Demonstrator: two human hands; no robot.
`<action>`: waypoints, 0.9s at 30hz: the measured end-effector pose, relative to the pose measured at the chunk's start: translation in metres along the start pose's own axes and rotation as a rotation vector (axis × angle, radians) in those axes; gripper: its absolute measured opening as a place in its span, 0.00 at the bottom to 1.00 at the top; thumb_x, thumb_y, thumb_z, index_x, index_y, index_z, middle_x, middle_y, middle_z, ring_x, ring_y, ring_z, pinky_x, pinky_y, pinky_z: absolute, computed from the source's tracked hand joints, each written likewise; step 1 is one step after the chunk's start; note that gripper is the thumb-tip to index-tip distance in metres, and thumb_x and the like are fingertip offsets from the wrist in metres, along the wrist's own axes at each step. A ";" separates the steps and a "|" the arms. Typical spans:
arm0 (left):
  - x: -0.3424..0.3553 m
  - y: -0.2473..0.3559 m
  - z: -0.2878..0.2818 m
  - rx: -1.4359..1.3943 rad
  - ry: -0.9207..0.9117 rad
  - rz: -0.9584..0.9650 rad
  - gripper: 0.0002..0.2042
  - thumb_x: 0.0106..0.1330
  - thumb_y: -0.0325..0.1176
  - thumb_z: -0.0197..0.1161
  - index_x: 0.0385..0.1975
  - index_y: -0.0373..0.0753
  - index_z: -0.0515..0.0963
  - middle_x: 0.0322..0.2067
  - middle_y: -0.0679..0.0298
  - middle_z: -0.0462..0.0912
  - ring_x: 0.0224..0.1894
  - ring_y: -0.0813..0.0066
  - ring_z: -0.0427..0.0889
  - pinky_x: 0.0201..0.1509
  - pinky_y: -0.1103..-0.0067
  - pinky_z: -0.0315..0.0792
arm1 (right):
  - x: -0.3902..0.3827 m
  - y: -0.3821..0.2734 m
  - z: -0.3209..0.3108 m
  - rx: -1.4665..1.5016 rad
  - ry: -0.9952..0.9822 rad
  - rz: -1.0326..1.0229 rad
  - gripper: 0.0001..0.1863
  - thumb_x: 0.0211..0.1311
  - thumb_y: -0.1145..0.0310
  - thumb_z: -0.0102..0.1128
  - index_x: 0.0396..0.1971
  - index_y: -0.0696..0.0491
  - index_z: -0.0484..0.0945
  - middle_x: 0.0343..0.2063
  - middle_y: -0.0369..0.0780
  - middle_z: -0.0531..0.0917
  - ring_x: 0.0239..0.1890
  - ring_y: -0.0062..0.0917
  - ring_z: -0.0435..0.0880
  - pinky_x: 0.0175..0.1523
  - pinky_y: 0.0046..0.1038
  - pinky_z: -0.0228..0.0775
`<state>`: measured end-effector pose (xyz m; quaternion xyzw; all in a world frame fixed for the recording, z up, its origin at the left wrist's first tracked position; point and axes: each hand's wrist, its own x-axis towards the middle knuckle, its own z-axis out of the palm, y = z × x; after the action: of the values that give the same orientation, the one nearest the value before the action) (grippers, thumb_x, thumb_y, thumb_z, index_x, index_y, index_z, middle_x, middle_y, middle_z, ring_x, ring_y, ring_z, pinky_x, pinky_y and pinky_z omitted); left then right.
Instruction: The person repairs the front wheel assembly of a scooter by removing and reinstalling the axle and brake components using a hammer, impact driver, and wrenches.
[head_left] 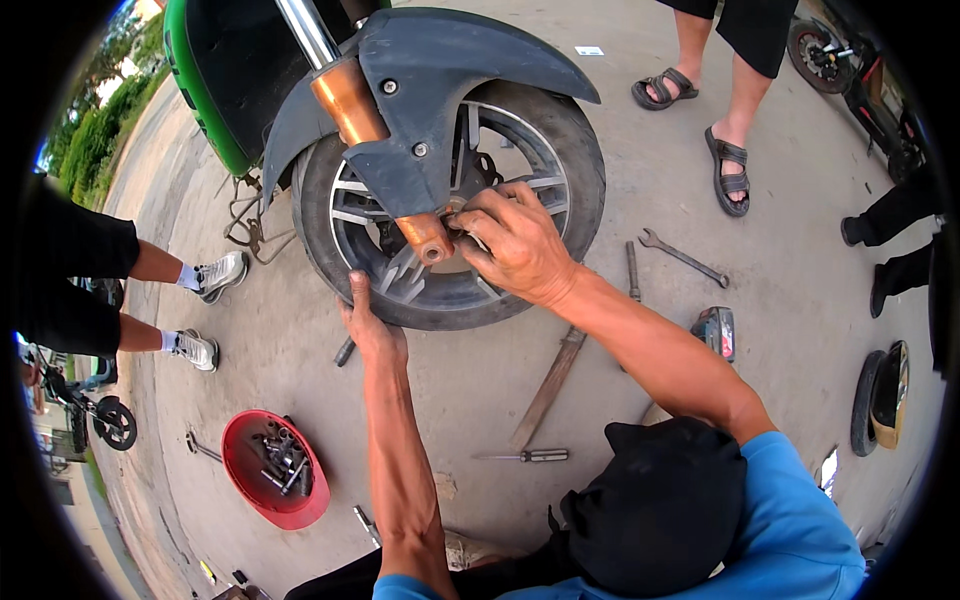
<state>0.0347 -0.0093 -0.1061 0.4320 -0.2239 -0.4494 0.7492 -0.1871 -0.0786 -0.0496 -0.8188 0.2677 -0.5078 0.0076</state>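
Observation:
The front wheel [588,185] of a scooter stands before me, under a dark grey fender [470,50] and a copper-coloured fork leg [352,100]. My left hand [376,335] grips the tyre's lower left edge, thumb on the sidewall and fingers partly hidden behind. At the hub, beside the lower fork end [427,240], my right hand [515,240] has its fingers pinched together. Whatever lies between those fingers is too hidden to name.
An upturned red helmet [300,515] holds several sockets, lower left. Near my right forearm lie an open-end wrench [685,258], a flat worn bar [550,390], a screwdriver [530,456] and a power tool [714,330]. Bystanders' feet [730,175] stand around the scooter.

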 end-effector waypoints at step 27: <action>-0.008 0.004 0.012 0.158 0.011 -0.004 0.31 0.78 0.52 0.49 0.68 0.30 0.61 0.66 0.51 0.69 0.66 0.58 0.72 0.72 0.61 0.64 | 0.002 -0.002 -0.002 0.016 -0.027 0.088 0.08 0.58 0.73 0.59 0.39 0.53 0.80 0.32 0.37 0.81 0.36 0.29 0.83 0.52 0.33 0.66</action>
<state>0.0238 -0.0069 -0.0959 0.4926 -0.2536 -0.4297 0.7130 -0.1873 -0.0773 -0.0459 -0.8129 0.2992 -0.4982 0.0397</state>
